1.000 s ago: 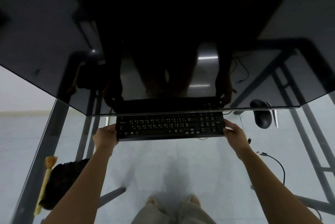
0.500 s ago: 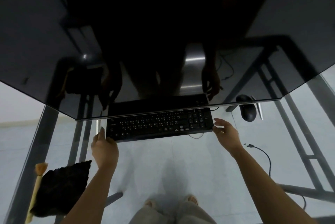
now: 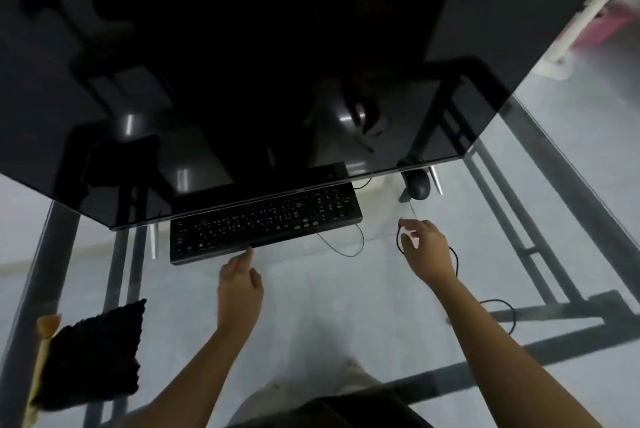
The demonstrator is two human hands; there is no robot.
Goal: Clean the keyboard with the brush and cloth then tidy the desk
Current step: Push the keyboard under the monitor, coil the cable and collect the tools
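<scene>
The black keyboard [image 3: 263,223] lies on the glass desk [image 3: 322,306], its back edge under the monitor. My left hand [image 3: 239,285] is in front of it, fingers loose, the index fingertip touching its front edge. To the right of the keyboard, my right hand [image 3: 427,251] pinches the plug end of a loose black cable [image 3: 456,259]. The black cloth [image 3: 93,355] lies at the lower left. The wooden-handled brush [image 3: 43,341] lies along the cloth's left side, partly cut off by the frame edge.
A large dark monitor [image 3: 242,63] overhangs the far half of the desk. A black mouse [image 3: 419,185] sits right of the keyboard by the monitor edge. A thin keyboard wire [image 3: 346,249] loops on the glass. Dark desk frame bars [image 3: 554,320] show through it.
Both hands have let go of the keyboard's ends. My left hand moved right to its front edge. My right hand moved right and took the cable's plug end. The view shifted.
</scene>
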